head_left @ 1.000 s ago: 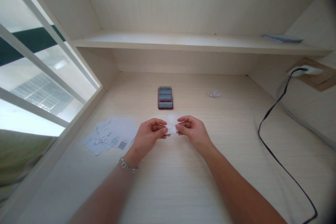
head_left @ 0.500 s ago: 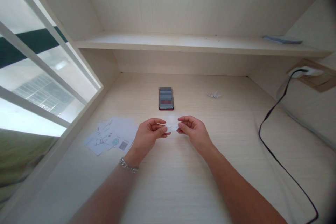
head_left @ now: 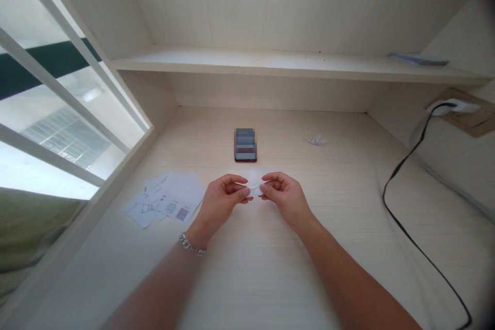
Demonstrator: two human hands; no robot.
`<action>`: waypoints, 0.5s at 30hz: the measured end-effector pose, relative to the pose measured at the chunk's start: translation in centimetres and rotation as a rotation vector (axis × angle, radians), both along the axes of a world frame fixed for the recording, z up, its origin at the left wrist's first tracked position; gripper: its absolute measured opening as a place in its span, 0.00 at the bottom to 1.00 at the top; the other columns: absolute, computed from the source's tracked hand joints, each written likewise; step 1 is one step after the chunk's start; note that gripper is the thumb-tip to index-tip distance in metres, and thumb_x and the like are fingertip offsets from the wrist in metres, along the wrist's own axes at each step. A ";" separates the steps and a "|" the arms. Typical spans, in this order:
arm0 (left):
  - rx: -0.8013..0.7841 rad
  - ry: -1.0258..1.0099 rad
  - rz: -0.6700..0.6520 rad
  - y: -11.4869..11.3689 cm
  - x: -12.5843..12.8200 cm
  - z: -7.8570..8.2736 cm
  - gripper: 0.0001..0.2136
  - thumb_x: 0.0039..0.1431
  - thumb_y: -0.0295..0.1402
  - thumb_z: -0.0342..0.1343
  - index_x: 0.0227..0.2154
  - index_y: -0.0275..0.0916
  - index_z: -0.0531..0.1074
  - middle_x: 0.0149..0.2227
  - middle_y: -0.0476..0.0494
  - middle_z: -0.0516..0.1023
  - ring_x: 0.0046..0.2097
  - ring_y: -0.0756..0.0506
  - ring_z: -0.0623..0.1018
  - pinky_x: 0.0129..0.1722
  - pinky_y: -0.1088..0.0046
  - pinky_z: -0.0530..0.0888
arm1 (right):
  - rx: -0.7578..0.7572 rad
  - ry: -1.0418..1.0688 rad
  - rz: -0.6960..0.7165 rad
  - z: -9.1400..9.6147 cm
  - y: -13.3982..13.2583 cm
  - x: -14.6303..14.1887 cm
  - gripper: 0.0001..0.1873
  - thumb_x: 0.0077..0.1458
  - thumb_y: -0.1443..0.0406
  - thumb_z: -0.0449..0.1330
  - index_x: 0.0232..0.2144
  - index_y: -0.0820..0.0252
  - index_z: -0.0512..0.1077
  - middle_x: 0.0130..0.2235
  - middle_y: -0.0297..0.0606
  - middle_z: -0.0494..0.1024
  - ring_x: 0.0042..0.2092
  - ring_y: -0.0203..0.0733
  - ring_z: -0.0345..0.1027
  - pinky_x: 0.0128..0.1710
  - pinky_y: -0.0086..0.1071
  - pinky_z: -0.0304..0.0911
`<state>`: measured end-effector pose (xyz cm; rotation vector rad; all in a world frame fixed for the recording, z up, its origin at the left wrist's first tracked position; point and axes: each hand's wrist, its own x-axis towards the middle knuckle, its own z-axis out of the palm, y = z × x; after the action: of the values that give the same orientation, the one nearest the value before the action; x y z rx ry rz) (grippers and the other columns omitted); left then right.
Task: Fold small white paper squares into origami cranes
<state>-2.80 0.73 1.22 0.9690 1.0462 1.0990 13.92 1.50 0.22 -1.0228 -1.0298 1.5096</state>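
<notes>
A small piece of white paper is stretched between my two hands, above the pale wooden desk. My left hand pinches its left side between thumb and fingers; a chain bracelet circles that wrist. On the other side, my right hand pinches the paper's right side the same way. The fingers cover its edges, and any fold in it is hard to make out. Just beyond the hands lies a phone with a blurred screen.
Printed paper sheets overlap on the desk at left. A crumpled paper scrap lies back right. A black cable runs from the wall socket down the right side. A shelf spans the back, with a thin flat item on it.
My hands have come slightly closer together, with the paper still pinched between them. The phone, sheets and scrap stay where they were.
</notes>
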 end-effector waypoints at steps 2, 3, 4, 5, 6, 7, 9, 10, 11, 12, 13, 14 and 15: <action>-0.004 -0.014 -0.012 0.0 0.0 0.0 0.15 0.41 0.30 0.64 0.34 0.33 0.69 0.24 0.45 0.78 0.26 0.48 0.78 0.27 0.75 0.73 | -0.046 0.061 0.008 0.0 0.0 0.1 0.17 0.39 0.64 0.67 0.34 0.61 0.68 0.23 0.31 0.74 0.25 0.33 0.68 0.28 0.30 0.66; -0.010 -0.019 -0.013 0.0 0.0 0.0 0.15 0.41 0.30 0.65 0.33 0.33 0.69 0.24 0.45 0.78 0.26 0.47 0.78 0.27 0.75 0.73 | -0.069 0.088 0.015 0.0 0.0 0.2 0.18 0.39 0.63 0.67 0.34 0.61 0.68 0.23 0.31 0.74 0.25 0.33 0.68 0.28 0.30 0.66; -0.015 -0.024 -0.012 0.0 0.0 0.0 0.15 0.41 0.31 0.65 0.33 0.33 0.70 0.24 0.44 0.79 0.26 0.47 0.78 0.27 0.74 0.74 | -0.088 0.102 0.020 0.0 0.1 0.3 0.18 0.39 0.63 0.66 0.34 0.61 0.68 0.24 0.32 0.74 0.25 0.34 0.69 0.28 0.30 0.66; -0.020 -0.028 -0.008 0.0 0.0 0.1 0.15 0.40 0.31 0.65 0.33 0.32 0.70 0.24 0.44 0.79 0.26 0.47 0.78 0.28 0.74 0.74 | -0.102 0.104 0.022 0.0 0.2 0.4 0.18 0.40 0.62 0.66 0.34 0.61 0.68 0.24 0.32 0.74 0.26 0.34 0.69 0.28 0.30 0.66; -0.025 -0.032 -0.002 0.0 0.0 0.1 0.15 0.40 0.31 0.65 0.32 0.32 0.70 0.25 0.44 0.79 0.27 0.47 0.78 0.28 0.73 0.74 | -0.110 0.094 0.018 -0.1 0.3 0.4 0.17 0.41 0.62 0.65 0.34 0.61 0.67 0.25 0.33 0.75 0.26 0.35 0.70 0.28 0.30 0.66; -0.031 -0.033 0.006 0.0 0.0 0.1 0.15 0.40 0.32 0.65 0.32 0.32 0.70 0.25 0.43 0.79 0.27 0.47 0.78 0.29 0.73 0.75 | -0.111 0.070 0.005 -0.1 0.4 0.5 0.17 0.42 0.61 0.65 0.34 0.61 0.67 0.26 0.35 0.76 0.27 0.36 0.70 0.28 0.30 0.66; -0.040 -0.023 0.036 0.0 0.0 0.0 0.15 0.40 0.32 0.65 0.32 0.32 0.70 0.27 0.43 0.79 0.29 0.46 0.79 0.31 0.71 0.75 | -0.070 -0.028 -0.074 -0.2 0.6 0.5 0.15 0.44 0.59 0.63 0.34 0.60 0.67 0.29 0.38 0.77 0.27 0.37 0.71 0.27 0.30 0.65; -0.036 -0.009 0.058 0.1 0.0 0.0 0.15 0.40 0.32 0.65 0.32 0.32 0.70 0.27 0.42 0.79 0.30 0.46 0.79 0.32 0.71 0.76 | -0.018 -0.101 -0.147 -0.3 0.6 0.5 0.14 0.46 0.59 0.61 0.34 0.60 0.68 0.31 0.39 0.77 0.28 0.37 0.71 0.26 0.30 0.65; -0.025 0.011 0.085 0.1 0.0 -0.1 0.15 0.41 0.32 0.65 0.33 0.32 0.71 0.28 0.42 0.80 0.30 0.46 0.79 0.34 0.71 0.76 | 0.050 -0.188 -0.229 -0.3 0.5 0.4 0.14 0.47 0.58 0.60 0.34 0.60 0.68 0.31 0.39 0.77 0.28 0.37 0.70 0.26 0.31 0.65; -0.008 0.036 0.114 0.1 0.0 -0.3 0.15 0.42 0.32 0.64 0.33 0.32 0.71 0.29 0.42 0.80 0.31 0.47 0.79 0.35 0.70 0.76 | 0.130 -0.279 -0.304 -0.2 0.3 0.3 0.13 0.48 0.58 0.60 0.34 0.60 0.69 0.31 0.39 0.76 0.28 0.37 0.70 0.27 0.31 0.64; 0.015 0.062 0.142 0.1 0.1 -0.4 0.15 0.43 0.33 0.64 0.34 0.32 0.71 0.29 0.41 0.80 0.31 0.47 0.79 0.35 0.70 0.76 | 0.215 -0.371 -0.365 -0.1 0.1 0.1 0.12 0.49 0.59 0.59 0.34 0.60 0.70 0.30 0.38 0.76 0.28 0.37 0.69 0.29 0.32 0.65; 0.042 0.089 0.168 0.1 0.1 -0.5 0.15 0.43 0.33 0.63 0.34 0.32 0.71 0.30 0.41 0.80 0.32 0.46 0.79 0.36 0.69 0.76 | 0.280 -0.446 -0.368 0.0 -0.3 -0.1 0.11 0.49 0.59 0.59 0.34 0.59 0.72 0.30 0.38 0.76 0.29 0.38 0.69 0.30 0.32 0.65; 0.070 0.115 0.188 0.0 0.2 -0.7 0.15 0.44 0.34 0.63 0.35 0.32 0.72 0.30 0.41 0.80 0.32 0.46 0.79 0.36 0.69 0.76 | 0.333 -0.494 -0.325 0.1 -0.6 -0.4 0.11 0.50 0.60 0.58 0.34 0.59 0.73 0.32 0.39 0.76 0.32 0.39 0.69 0.32 0.33 0.65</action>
<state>-2.57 0.74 0.56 1.0152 1.2185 1.2524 13.50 0.91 0.27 -1.2762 -1.3261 0.8017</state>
